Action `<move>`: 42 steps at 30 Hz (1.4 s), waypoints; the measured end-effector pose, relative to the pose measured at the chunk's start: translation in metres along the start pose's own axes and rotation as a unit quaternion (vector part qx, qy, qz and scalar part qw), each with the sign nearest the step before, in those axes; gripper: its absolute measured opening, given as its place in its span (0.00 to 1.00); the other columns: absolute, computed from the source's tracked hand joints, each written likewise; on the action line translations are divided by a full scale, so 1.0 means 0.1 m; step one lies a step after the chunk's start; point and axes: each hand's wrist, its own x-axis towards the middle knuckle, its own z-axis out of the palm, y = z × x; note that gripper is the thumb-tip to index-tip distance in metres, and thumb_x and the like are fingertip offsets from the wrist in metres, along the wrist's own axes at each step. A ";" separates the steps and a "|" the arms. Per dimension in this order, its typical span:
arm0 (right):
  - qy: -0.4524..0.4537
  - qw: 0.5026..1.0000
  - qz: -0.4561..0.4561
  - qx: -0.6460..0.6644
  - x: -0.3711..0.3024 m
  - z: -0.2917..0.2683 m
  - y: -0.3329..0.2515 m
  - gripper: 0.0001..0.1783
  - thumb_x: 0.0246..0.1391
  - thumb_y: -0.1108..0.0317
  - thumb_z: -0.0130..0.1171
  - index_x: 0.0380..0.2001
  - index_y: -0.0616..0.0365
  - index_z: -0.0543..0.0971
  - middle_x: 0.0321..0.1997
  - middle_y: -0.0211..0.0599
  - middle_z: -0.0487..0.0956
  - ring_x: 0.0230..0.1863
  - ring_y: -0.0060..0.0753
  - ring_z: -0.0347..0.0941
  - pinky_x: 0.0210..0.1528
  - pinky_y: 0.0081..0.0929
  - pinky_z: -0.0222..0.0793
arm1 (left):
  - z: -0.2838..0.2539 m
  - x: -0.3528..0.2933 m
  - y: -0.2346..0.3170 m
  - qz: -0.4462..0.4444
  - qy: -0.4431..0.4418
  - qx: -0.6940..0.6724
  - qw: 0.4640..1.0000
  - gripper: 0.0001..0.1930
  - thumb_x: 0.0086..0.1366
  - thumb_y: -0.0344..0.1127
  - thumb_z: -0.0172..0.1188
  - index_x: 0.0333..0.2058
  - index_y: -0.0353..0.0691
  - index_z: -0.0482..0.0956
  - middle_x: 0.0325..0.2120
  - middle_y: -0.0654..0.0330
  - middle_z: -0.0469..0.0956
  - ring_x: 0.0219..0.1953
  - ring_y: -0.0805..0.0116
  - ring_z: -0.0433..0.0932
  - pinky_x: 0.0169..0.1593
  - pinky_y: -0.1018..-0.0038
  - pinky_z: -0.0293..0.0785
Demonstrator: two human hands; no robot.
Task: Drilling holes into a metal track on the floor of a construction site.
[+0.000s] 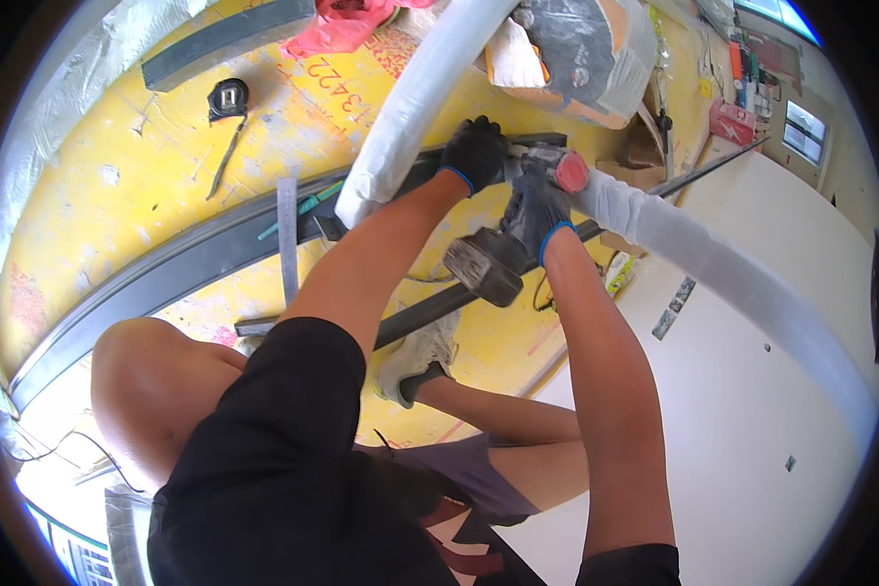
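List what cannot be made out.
Head view: handle of the power tool, mostly covered by the right hand.
Head view: palm of the left hand, hidden by its back.
Head view: upper pale tube, cut off by the top edge.
Head view: any markings on the grey strip, too small.

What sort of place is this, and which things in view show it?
Probably a workshop or building site, judging by a compact black tape measure, a long dark-grey profile and a dark handheld power tool with a blocky end.
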 end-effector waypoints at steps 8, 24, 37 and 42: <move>0.006 0.995 0.058 0.076 -0.05 -0.25 0.05 0.06 0.51 0.71 0.56 0.25 0.53 0.70 0.15 0.36 0.67 0.14 0.32 0.65 0.16 0.32 0.58 | -0.09 0.11 0.20 0.014 -0.041 0.022 0.999 0.10 0.59 0.39 0.54 0.31 0.43 0.82 0.33 0.57 0.77 0.43 0.58 0.73 0.43 0.60 0.68; -0.056 0.965 -0.185 -0.175 0.03 -0.15 0.16 0.03 0.52 0.71 0.55 0.26 0.56 0.72 0.15 0.32 0.65 0.14 0.30 0.64 0.17 0.32 0.59 | -0.20 0.08 0.06 -0.009 -0.053 -0.014 0.998 0.15 0.57 0.49 0.60 0.32 0.44 0.84 0.33 0.57 0.78 0.44 0.57 0.73 0.44 0.61 0.69; 0.029 0.994 0.074 0.071 -0.15 -0.06 -0.01 0.05 0.51 0.71 0.57 0.26 0.57 0.72 0.15 0.35 0.67 0.14 0.35 0.66 0.18 0.35 0.64 | 0.02 0.19 0.03 0.017 -0.096 -0.071 0.993 0.12 0.57 0.39 0.58 0.37 0.40 0.81 0.42 0.51 0.76 0.50 0.48 0.71 0.50 0.54 0.72; 0.084 0.989 0.093 0.084 -0.24 0.09 -0.06 0.09 0.55 0.66 0.56 0.23 0.50 0.70 0.15 0.31 0.67 0.15 0.30 0.66 0.19 0.30 0.62 | 0.05 0.17 -0.05 0.046 -0.047 -0.110 0.992 0.09 0.57 0.34 0.56 0.34 0.39 0.82 0.42 0.51 0.76 0.50 0.49 0.71 0.50 0.52 0.73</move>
